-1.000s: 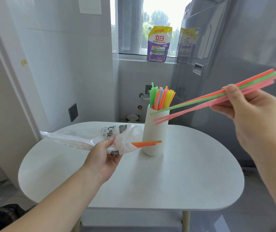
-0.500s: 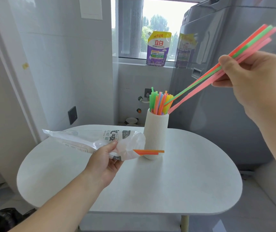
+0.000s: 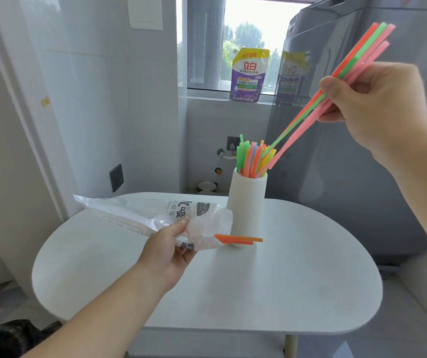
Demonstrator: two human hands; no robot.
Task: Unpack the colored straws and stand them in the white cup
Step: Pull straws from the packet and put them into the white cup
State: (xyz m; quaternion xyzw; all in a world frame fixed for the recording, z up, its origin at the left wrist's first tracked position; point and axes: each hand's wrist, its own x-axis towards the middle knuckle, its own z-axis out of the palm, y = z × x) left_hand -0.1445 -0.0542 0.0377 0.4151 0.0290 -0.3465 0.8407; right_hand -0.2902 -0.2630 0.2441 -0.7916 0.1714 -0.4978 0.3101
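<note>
My right hand (image 3: 378, 104) pinches a small bundle of long straws (image 3: 308, 120), orange, green and pink, between thumb and curled fingers. The bundle slants down to the mouth of the white ribbed cup (image 3: 246, 210), its lower ends among the straws already standing there (image 3: 252, 157); how far in they reach I cannot tell. My left hand (image 3: 167, 251) grips the clear plastic straw bag (image 3: 153, 211) over the white table (image 3: 284, 293), fingers closed on its crumpled end, just beside the cup. Two orange straws (image 3: 238, 239) poke from the bag's mouth across the cup's foot. The bag's print reads "Straw" beside large Chinese characters, partly lost in folds. On the windowsill stands a purple detergent pouch (image 3: 247, 76) marked "立白" and "150克"; its smaller print is too fine to read.
</note>
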